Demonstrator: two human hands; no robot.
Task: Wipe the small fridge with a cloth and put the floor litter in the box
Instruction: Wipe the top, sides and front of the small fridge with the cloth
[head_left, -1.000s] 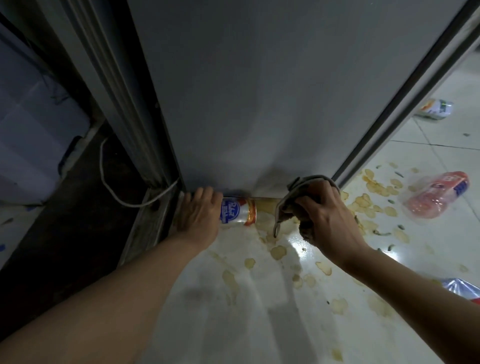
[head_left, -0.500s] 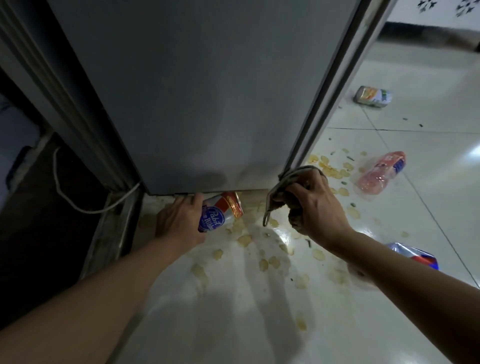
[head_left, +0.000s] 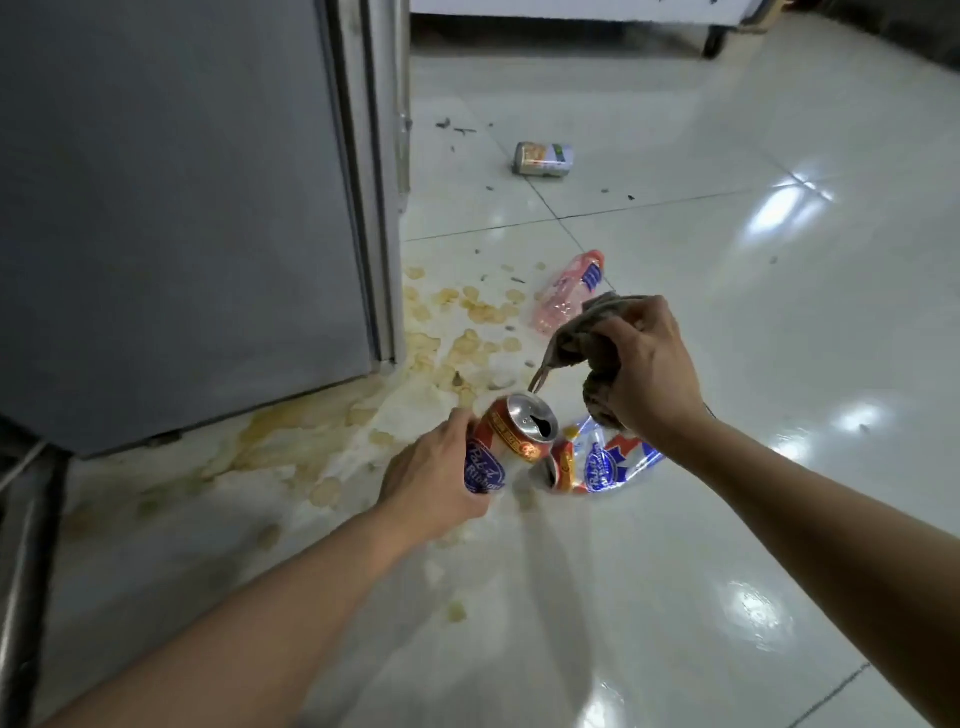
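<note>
The left hand (head_left: 434, 475) grips a red, white and blue beer can (head_left: 506, 441), opened top tilted up. Just right of it, the right hand (head_left: 647, 366) clutches a bunched grey cloth (head_left: 582, 343). Beyond them, crisps (head_left: 467, 312) litter the glossy tiled floor (head_left: 727, 312) beside the grey fridge (head_left: 171, 208).

Both forearms reach forward, the left hand (head_left: 434, 475) gripping a can (head_left: 511, 441), the right hand (head_left: 647, 371) clutching a cloth (head_left: 582, 338).
</note>
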